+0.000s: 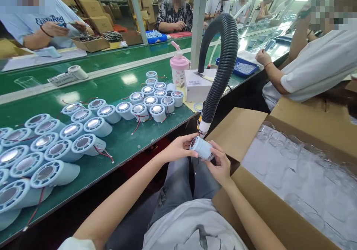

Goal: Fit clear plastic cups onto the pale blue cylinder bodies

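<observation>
Over my lap I hold a light blue cylindrical housing (203, 148), tilted, with its slotted ring end facing left. My left hand (181, 148) is closed on that end, thumb below and fingers above. My right hand (221, 163) grips the opposite end with its fingertips. Just above the housing is the white-and-metal tip (204, 127) of a black corrugated hose (223, 53); I cannot tell whether they touch. A short wire hangs below the housing. Many similar housings (93, 125) stand on the green bench (122, 151) to the left, several with red and black leads.
An open carton (251, 183) of clear plastic cups (290, 146) is at my right. A white box (196, 88) with a knife on top and a pink-lidded cup (179, 69) stand beside the hose. Co-workers sit across the bench and to the right, near a blue tray (245, 68).
</observation>
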`<state>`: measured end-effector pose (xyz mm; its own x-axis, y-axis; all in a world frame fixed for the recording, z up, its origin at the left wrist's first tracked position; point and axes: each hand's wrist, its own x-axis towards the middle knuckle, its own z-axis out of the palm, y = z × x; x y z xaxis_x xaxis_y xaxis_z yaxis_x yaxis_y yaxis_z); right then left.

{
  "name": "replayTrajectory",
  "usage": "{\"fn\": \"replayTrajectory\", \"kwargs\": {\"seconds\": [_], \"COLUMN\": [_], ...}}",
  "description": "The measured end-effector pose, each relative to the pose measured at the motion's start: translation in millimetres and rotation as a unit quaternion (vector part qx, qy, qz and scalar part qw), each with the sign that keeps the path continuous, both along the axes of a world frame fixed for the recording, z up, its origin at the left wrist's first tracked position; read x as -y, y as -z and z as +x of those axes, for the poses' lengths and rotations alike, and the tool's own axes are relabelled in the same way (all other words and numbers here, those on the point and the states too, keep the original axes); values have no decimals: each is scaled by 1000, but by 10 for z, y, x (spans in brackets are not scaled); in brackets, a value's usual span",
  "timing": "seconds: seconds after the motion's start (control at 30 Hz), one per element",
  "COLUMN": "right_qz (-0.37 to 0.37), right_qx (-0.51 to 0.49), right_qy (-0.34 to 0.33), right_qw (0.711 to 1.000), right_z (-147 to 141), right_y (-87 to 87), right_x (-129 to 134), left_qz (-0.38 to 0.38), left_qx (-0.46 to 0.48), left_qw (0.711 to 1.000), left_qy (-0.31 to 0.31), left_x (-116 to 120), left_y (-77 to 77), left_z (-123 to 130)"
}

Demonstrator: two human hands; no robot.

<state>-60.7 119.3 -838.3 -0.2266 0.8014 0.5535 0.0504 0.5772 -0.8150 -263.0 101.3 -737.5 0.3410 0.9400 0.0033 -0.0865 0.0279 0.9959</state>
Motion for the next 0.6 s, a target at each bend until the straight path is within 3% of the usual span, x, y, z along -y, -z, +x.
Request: {"fn": "replayTrajectory", "kwargs": {"seconds": [0.17, 0.3, 0.4, 0.5, 0.6], "right_qz": [-87, -184, -247, -313, -350], "right_qx": [-22, -34, -49, -47, -18], "right_qy": [-114, -230, -289, -314, -295], "right_qw": [989, 955, 924, 895, 889], "right_z": [9, 25, 51, 101, 134], "right_y": [-205, -488, -657, -777, -851], "right_x": [74, 221, 339, 429, 472], "left_qz": [11, 59, 31, -42, -87], "left_qx": [-58, -111, -77, -26, 3], "left_qw": [998, 991, 995, 997, 995], "left_qy": [-5, 35, 53, 59, 42], "left_x": [235, 514, 694, 833, 933], "left_y": [-114, -240, -280, -288, -284], "left_z": [-93, -168, -195, -188, -169]}}
